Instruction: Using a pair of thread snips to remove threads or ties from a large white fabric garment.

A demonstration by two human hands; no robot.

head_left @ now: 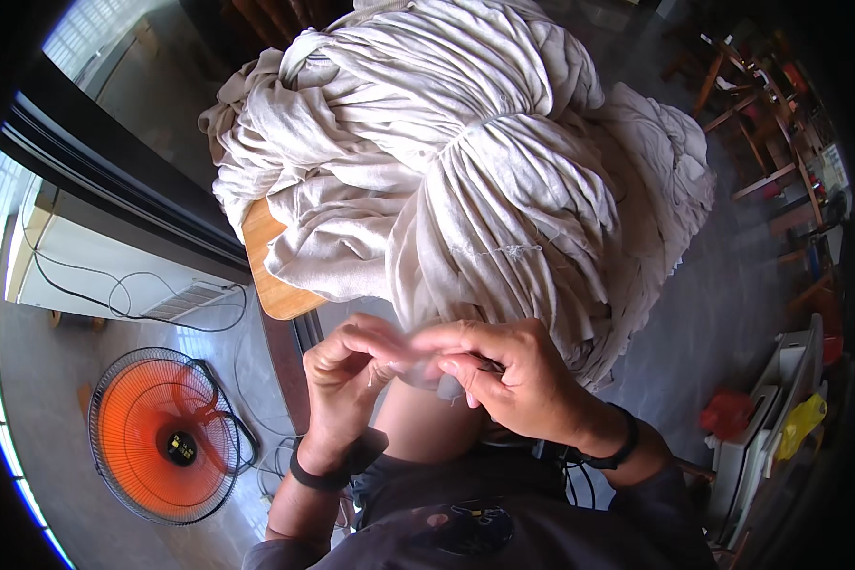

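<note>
My left hand (353,374) is raised above my bare thigh, its thumb and fingers curled towards my right hand (516,367). The fingertips meet in a blur, so what lies between them cannot be made out. A slim dark object (490,364) shows inside the curled fingers of my right hand. Just below them hangs a small greyish piece (449,388), too blurred to name. A short pale thread (370,377) shows by my left thumb. Beyond both hands a large heap of off-white knitted fabric (499,192), gathered in folds with a rough stitched line, covers most of a wooden tabletop (274,263).
An orange-bladed fan (164,434) in a wire cage stands at left. Loose black cable (128,313) runs by a white appliance (114,249). At right are a pale rack-like unit (748,427), a red bag (727,413), a yellow bag (801,425) and wooden frames (762,178).
</note>
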